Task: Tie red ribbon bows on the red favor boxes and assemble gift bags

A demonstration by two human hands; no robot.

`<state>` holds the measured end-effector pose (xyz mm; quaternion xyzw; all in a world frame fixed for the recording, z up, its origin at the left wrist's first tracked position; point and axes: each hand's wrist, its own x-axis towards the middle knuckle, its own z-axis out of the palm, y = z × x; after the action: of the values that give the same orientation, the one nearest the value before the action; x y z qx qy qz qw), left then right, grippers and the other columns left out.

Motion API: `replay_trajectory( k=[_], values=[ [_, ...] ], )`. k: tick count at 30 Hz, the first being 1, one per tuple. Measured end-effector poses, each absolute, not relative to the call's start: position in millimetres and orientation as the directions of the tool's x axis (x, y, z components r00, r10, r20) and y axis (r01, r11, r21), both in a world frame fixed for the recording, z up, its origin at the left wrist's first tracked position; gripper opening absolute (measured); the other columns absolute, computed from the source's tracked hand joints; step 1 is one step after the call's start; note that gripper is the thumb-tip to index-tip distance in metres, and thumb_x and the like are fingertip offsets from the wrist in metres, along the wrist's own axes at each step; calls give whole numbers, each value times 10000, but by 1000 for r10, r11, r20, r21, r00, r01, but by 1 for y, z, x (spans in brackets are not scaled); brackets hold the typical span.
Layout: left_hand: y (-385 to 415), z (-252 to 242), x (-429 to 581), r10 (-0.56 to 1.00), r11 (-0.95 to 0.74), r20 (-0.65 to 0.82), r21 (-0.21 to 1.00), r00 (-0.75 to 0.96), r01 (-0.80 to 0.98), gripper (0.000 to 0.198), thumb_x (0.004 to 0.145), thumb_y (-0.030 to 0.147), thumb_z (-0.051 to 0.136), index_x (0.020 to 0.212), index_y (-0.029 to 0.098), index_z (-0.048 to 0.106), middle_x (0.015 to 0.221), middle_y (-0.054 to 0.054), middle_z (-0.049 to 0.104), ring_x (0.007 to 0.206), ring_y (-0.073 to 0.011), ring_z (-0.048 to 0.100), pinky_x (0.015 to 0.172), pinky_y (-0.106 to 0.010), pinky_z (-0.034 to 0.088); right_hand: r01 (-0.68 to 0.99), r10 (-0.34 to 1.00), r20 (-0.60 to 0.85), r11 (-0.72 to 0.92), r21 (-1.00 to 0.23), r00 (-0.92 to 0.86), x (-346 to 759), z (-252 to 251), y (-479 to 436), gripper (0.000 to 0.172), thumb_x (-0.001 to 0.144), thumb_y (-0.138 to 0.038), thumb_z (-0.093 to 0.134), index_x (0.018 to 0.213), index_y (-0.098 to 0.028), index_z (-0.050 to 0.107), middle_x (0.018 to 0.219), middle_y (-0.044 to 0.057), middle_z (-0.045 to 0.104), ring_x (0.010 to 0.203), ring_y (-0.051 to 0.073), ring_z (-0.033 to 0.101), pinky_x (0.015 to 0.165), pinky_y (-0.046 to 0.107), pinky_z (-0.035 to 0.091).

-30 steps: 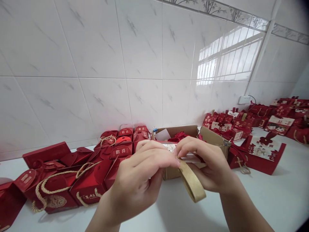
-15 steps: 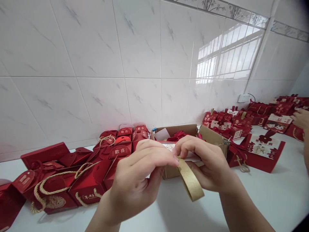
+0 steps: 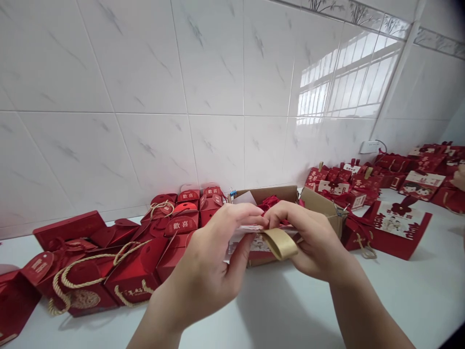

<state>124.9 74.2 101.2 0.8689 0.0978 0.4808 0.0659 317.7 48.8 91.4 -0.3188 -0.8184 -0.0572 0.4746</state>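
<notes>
My left hand and my right hand meet above the white counter, both pinched on a small flat gift box with a white printed face. A gold strap handle loops from the box between my fingers. Right behind my hands stands an open brown cardboard carton with red pieces inside. My fingers hide most of the small box.
Red gift boxes with gold rope handles crowd the counter on the left. More red boxes and a flat red and white card piece lie at the right. Another person's hand shows at the right edge. A tiled wall rises behind.
The gold handle, hanging down before, has folded up into a loop between my fingers. My hands have lifted a little and the white box face shows more. The other person's hand has drawn back right.
</notes>
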Motion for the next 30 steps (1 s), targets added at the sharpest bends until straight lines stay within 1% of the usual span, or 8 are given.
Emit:
replay_trajectory(
  k=[5,10,13,17,20,24,27,30],
  values=[
    [70,102,125,226,-974,836,183,500,133,425,788,-38,517,1157,162,447,1024,-25,585,968,-78,583,846,-135,492,588,485,798,781,-211,-357,318,90,45,195,768,-56,476,898,-199,446,829,9,592,727,114,539,607,222,449],
    [65,101,126,247,-956,860,142,446,256,373,791,-11,541,1123,140,463,996,-23,581,949,-73,586,861,-127,490,594,478,803,779,-202,-355,317,89,42,205,761,-36,476,881,-200,446,835,-4,592,736,104,546,599,211,450],
    [61,101,127,285,-951,869,202,405,236,348,778,-4,556,1069,159,459,951,-9,588,887,-74,604,784,-140,521,585,500,803,773,-245,-325,316,90,39,225,747,-30,527,880,-203,470,844,-10,609,738,104,570,609,215,456],
    [54,104,127,369,-929,855,337,365,151,362,760,-8,565,1010,202,411,885,8,613,866,-110,617,723,-210,542,474,508,821,808,-350,-260,312,93,35,225,748,-51,584,914,-190,523,911,23,637,810,137,613,667,243,499],
    [51,105,127,420,-907,838,399,349,133,356,757,-15,555,982,214,402,877,6,600,848,-122,617,672,-222,548,414,485,836,837,-359,-257,308,96,33,218,731,-87,644,918,-170,568,928,45,657,817,153,625,673,254,512],
    [51,103,129,442,-896,825,422,353,137,357,760,-8,544,992,225,403,884,4,567,808,-111,616,620,-193,548,467,496,846,805,-366,-193,305,95,34,195,730,-91,662,900,-160,598,858,29,672,708,113,612,574,205,485],
    [51,102,130,459,-888,819,428,345,166,350,756,0,543,976,230,398,894,10,568,781,-93,615,607,-166,535,517,508,850,770,-374,-141,303,95,33,143,746,-97,653,869,-153,605,752,1,656,583,71,560,491,178,433],
    [50,103,130,494,-869,810,454,317,195,314,748,25,556,920,228,390,879,11,578,775,-99,621,600,-172,525,535,477,870,771,-345,-127,300,94,31,98,752,-101,650,812,-148,588,691,-16,623,552,56,528,493,171,419]
  ],
)
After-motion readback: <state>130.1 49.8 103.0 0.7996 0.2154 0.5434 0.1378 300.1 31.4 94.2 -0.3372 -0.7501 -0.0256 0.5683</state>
